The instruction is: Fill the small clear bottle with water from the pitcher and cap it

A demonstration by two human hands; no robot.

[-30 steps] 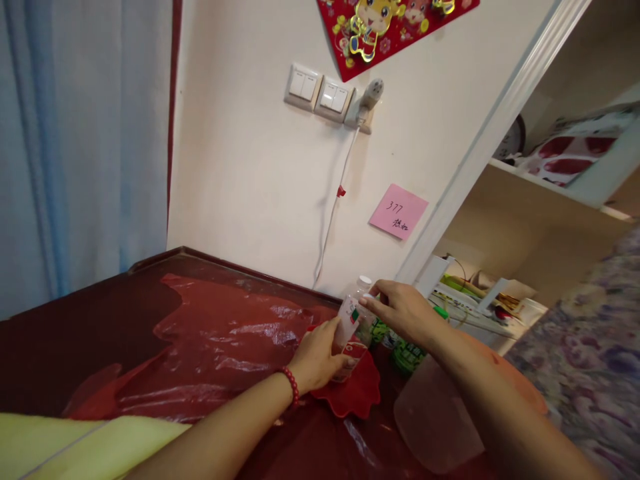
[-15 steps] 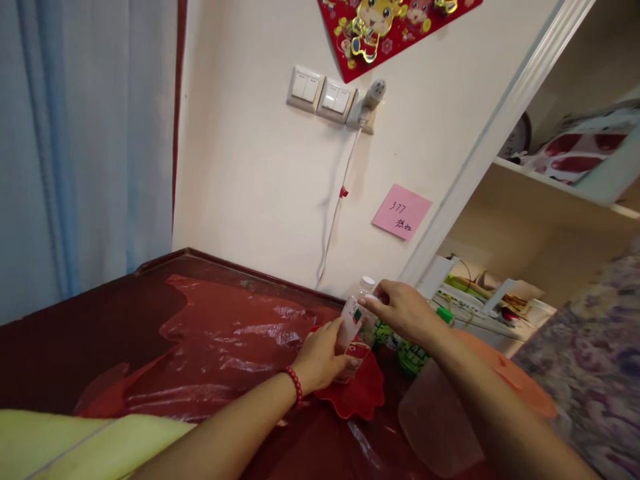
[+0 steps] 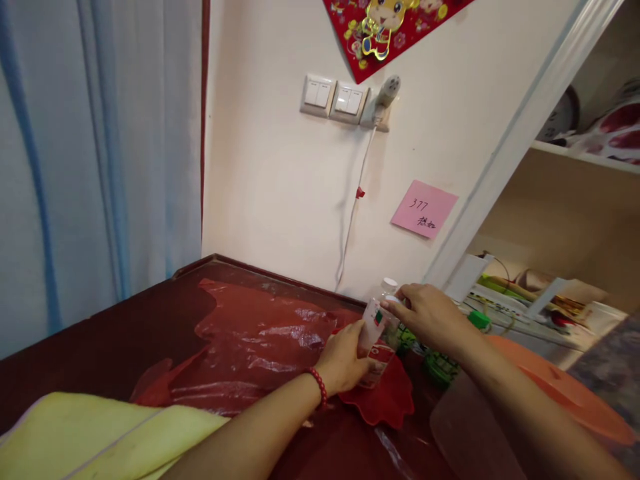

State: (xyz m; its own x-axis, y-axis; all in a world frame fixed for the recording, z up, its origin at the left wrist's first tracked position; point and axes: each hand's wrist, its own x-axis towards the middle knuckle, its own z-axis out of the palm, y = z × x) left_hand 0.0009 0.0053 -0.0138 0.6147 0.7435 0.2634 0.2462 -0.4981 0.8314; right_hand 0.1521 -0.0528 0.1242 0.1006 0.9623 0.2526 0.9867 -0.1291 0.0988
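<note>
My left hand (image 3: pixel 344 357), with a red bead bracelet at the wrist, is closed around a small white and red box (image 3: pixel 373 325). The box is tilted, with a small green mark near its top. It sits over a red scalloped dish (image 3: pixel 387 399) on the dark red table. Just to its right, my right hand (image 3: pixel 430 315) has its fingers closed at the white cap (image 3: pixel 393 301) of a clear bottle. That bottle's body is mostly hidden behind the box and fingers. Another white-capped clear bottle (image 3: pixel 389 288) stands right behind.
Green containers (image 3: pixel 443 367) and an orange lid (image 3: pixel 555 387) lie under and beside my right forearm. Crinkled red plastic film (image 3: pixel 260 333) covers part of the table (image 3: pixel 100 340). A folded yellow cloth (image 3: pixel 115 433) is at front left. Shelves (image 3: pixel 540 247) stand right; a white cord (image 3: pixel 353 220) hangs down the wall.
The whole view has shifted, so the scene sits further right. Both hands keep nearly the same pose at the box and the bottle cap.
</note>
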